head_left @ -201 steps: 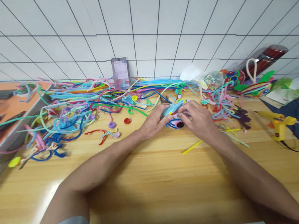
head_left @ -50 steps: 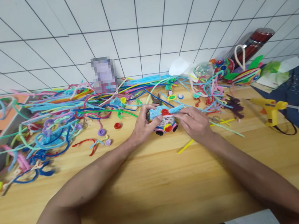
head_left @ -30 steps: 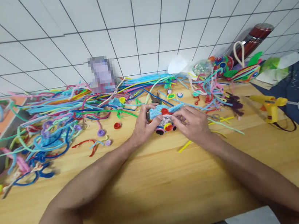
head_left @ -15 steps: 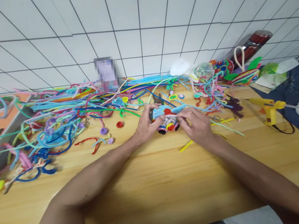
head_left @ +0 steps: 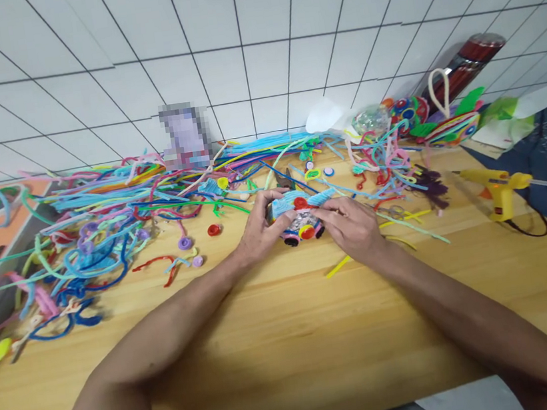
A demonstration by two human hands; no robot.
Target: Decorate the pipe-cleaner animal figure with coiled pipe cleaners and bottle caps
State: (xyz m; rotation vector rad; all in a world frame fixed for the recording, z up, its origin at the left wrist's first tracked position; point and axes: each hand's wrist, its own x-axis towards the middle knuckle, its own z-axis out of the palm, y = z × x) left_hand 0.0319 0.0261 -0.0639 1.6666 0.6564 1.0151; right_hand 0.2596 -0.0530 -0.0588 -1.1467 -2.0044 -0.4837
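A small pipe-cleaner craft (head_left: 302, 217) sits between my hands above the wooden table, with light blue rows on top, red and yellow coils and a silvery middle. Dark round pieces show along its lower edge. My left hand (head_left: 265, 225) is closed around its left side, the thumb laid across the front. At the right side, my right hand (head_left: 351, 223) pinches close against the craft; the exact bit between its fingertips is hidden. Just behind the craft lie dark-jawed pliers (head_left: 284, 178), partly covered.
Loose pipe cleaners (head_left: 97, 208) heap along the wall and left side. A red coil (head_left: 214, 230) and purple coil (head_left: 184, 243) lie left of my hands. Yellow strips (head_left: 338, 266) lie near my right wrist. A yellow glue gun (head_left: 498, 190) rests at the right, its cord trailing.
The camera view has shifted slightly, so the far objects sit a little differently. My right fingertips are a bit closer in against the craft; both hands keep their hold.
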